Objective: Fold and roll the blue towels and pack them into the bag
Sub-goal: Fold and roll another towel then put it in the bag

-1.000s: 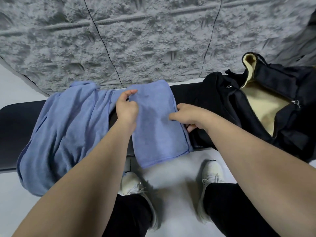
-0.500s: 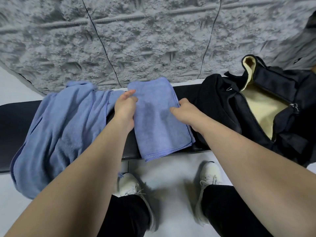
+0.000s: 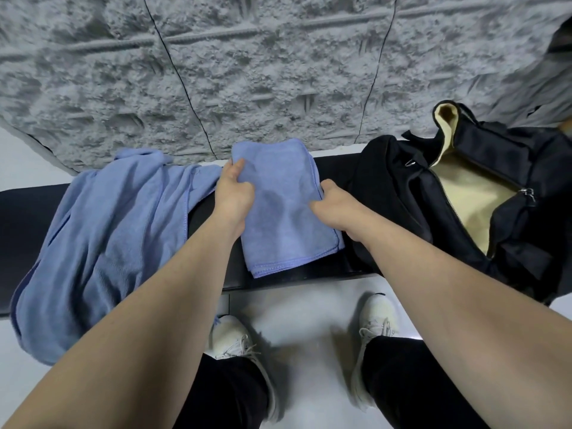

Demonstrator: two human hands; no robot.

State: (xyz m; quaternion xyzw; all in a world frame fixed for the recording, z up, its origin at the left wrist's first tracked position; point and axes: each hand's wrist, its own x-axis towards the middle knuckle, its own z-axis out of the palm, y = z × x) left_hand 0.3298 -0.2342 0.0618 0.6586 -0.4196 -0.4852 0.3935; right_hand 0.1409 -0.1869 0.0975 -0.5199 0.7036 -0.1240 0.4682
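Observation:
A folded blue towel (image 3: pixel 280 209) lies lengthwise across the black bench (image 3: pixel 28 218), its near end at the bench's front edge. My left hand (image 3: pixel 232 190) grips its left edge, thumb on top. My right hand (image 3: pixel 332 202) holds its right edge with fingers curled under the cloth. A loose, unfolded blue towel (image 3: pixel 102 239) is spread over the bench to the left and hangs over the front. The black bag (image 3: pixel 411 193) sits open on the right, showing its cream lining (image 3: pixel 464 193).
A rough grey wall (image 3: pixel 247 72) rises right behind the bench. My two white shoes (image 3: pixel 230 339) stand on the pale floor (image 3: pixel 303 320) in front of the bench. The bag's zipper pull (image 3: pixel 527 193) hangs at the opening.
The folded towel has been pulled up onto the bench so its near end no longer hangs over the front. Both hands shifted from pressing it to gripping its side edges.

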